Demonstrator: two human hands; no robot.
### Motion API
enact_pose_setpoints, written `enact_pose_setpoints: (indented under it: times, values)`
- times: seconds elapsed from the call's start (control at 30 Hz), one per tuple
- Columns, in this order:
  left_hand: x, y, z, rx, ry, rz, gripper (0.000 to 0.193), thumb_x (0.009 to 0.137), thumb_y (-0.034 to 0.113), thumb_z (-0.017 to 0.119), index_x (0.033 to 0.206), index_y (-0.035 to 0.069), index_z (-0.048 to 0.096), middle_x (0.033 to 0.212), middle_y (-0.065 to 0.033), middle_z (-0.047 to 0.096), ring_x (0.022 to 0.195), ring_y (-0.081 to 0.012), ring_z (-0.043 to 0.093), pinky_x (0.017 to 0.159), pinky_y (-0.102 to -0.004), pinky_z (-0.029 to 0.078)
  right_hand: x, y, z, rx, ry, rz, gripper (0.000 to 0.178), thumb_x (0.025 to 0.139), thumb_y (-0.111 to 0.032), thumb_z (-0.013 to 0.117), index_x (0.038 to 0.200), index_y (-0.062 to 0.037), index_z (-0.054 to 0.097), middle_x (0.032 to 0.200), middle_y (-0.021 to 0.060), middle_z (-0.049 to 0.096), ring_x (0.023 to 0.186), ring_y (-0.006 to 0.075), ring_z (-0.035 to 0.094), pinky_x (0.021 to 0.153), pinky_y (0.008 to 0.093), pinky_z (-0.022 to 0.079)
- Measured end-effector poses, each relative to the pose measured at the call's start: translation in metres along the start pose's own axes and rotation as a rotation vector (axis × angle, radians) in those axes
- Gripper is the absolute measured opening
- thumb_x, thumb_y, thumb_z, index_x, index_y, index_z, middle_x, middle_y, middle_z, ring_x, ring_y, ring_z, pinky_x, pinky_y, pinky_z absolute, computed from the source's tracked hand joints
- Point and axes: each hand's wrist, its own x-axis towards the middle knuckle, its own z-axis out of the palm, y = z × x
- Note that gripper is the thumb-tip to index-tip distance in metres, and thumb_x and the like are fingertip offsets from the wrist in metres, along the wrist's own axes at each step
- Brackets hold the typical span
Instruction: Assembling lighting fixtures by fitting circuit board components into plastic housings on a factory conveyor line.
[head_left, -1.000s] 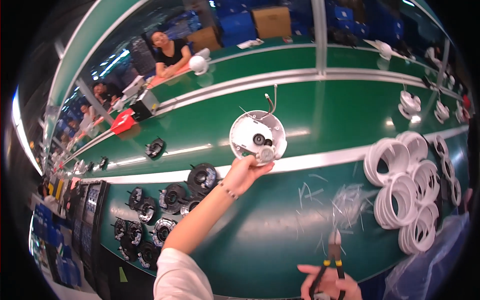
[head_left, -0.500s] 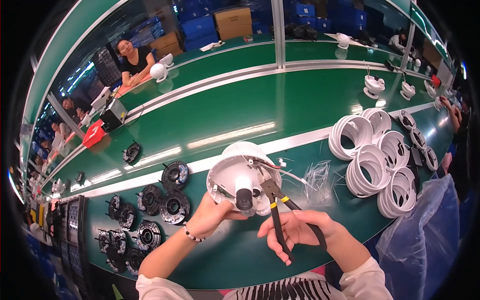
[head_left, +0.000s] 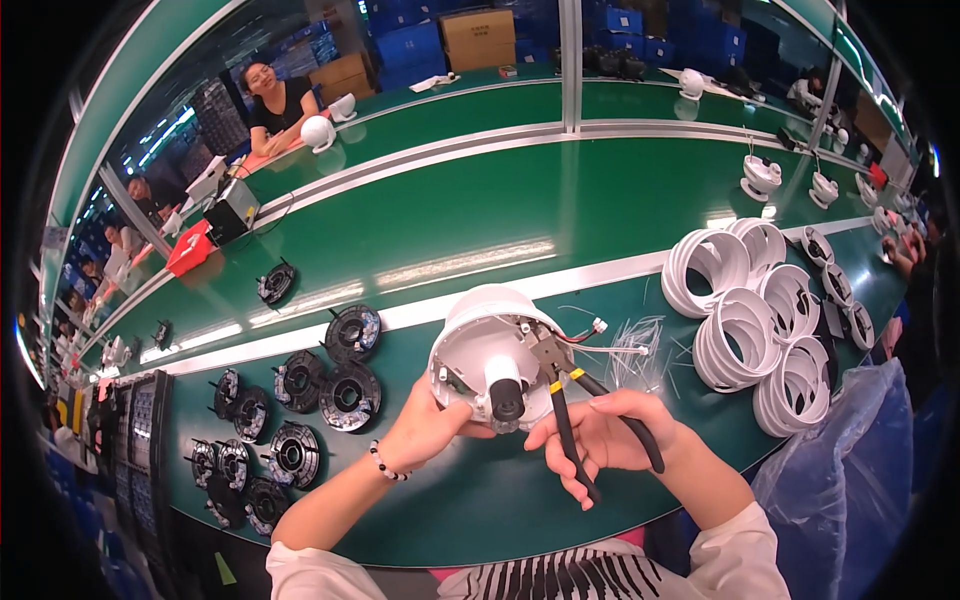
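My left hand [head_left: 428, 428] is closed on the near left rim of a white security camera housing [head_left: 490, 305], which tilts with its hollow side toward me. Inside it sits a white camera module with a black lens [head_left: 507, 398]. My right hand [head_left: 620, 435] holds cutting pliers [head_left: 549, 356] with black handles and yellow bands, the fingers loosely about the spread handles. The pliers' jaws are at the right inner side of the housing, beside the wires; whether they grip anything is too small to tell. Thin wires [head_left: 590, 334] with white plugs stick out to the right.
Black ring-shaped parts with circuit boards [head_left: 350, 395] lie at left. White rings [head_left: 735, 340] are stacked at right, near thin clear plastic strips [head_left: 638, 350]. A plastic bag [head_left: 840, 450] hangs at the right edge. Across the green belt [head_left: 440, 220], a person [head_left: 280, 110] leans on the far bench.
The housing, pliers and both hands have shifted slightly right in the picture. The wires with their plugs now stick out at a different angle. Both hands keep their hold.
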Motion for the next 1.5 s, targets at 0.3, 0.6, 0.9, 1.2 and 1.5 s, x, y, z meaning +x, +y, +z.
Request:
enact_pose_setpoints:
  times: [0.3, 0.6, 0.9, 1.2, 1.5]
  values:
    - [0.010, -0.003, 0.009, 0.029, 0.016, -0.009, 0.037, 0.077, -0.002, 0.043, 0.114, -0.001, 0.040, 0.104, -0.0125, 0.053, 0.087, -0.0232, 0.058, 0.066, -0.0319, 0.054, -0.003, 0.011, -0.011, 0.182, 0.024, -0.070, 0.045, 0.086, -0.040, 0.033, 0.103, 0.0003, 0.045, 0.072, 0.0096, 0.048, 0.062, 0.0261, 0.054, 0.054, 0.0379, 0.049]
    - [0.036, -0.022, 0.027, -0.091, -0.063, -0.080, 0.042, 0.078, -0.002, 0.044, 0.119, 0.004, 0.033, 0.103, -0.0129, 0.051, 0.082, -0.0239, 0.059, 0.064, -0.0319, 0.055, -0.022, 0.028, -0.038, 0.171, 0.142, -0.203, 0.040, 0.085, -0.035, 0.035, 0.101, -0.0004, 0.047, 0.071, 0.0139, 0.050, 0.064, 0.0324, 0.055, 0.058, 0.0447, 0.048]
    - [0.051, -0.022, 0.044, -0.246, -0.054, -0.040, 0.045, 0.079, 0.000, 0.040, 0.122, 0.004, 0.026, 0.105, -0.0133, 0.049, 0.079, -0.0245, 0.059, 0.064, -0.0318, 0.055, -0.035, 0.040, -0.045, -0.006, 0.294, -0.312, 0.035, 0.084, -0.030, 0.041, 0.097, 0.0026, 0.046, 0.068, 0.0174, 0.051, 0.059, 0.0350, 0.056, 0.053, 0.0470, 0.048]
    - [0.080, -0.006, 0.022, -0.360, 0.005, -0.019, 0.037, 0.076, -0.001, 0.037, 0.113, -0.004, 0.036, 0.101, -0.0173, 0.053, 0.084, -0.0247, 0.059, 0.072, -0.0320, 0.053, -0.042, 0.068, 0.009, -0.215, 0.410, -0.222, 0.033, 0.079, -0.030, 0.054, 0.090, -0.0003, 0.046, 0.067, 0.0096, 0.051, 0.055, 0.0188, 0.054, 0.048, 0.0259, 0.045]
    - [0.109, -0.012, 0.023, -0.041, 0.366, 0.654, 0.068, 0.071, -0.010, 0.038, 0.130, 0.008, 0.011, 0.117, -0.0164, 0.038, 0.094, -0.0242, 0.053, 0.067, -0.0307, 0.053, -0.042, 0.089, 0.036, -1.046, 0.332, -0.097, 0.018, 0.072, -0.015, 0.058, 0.082, -0.0019, 0.052, 0.055, 0.0044, 0.047, 0.046, 0.0132, 0.044, 0.045, 0.0264, 0.036]
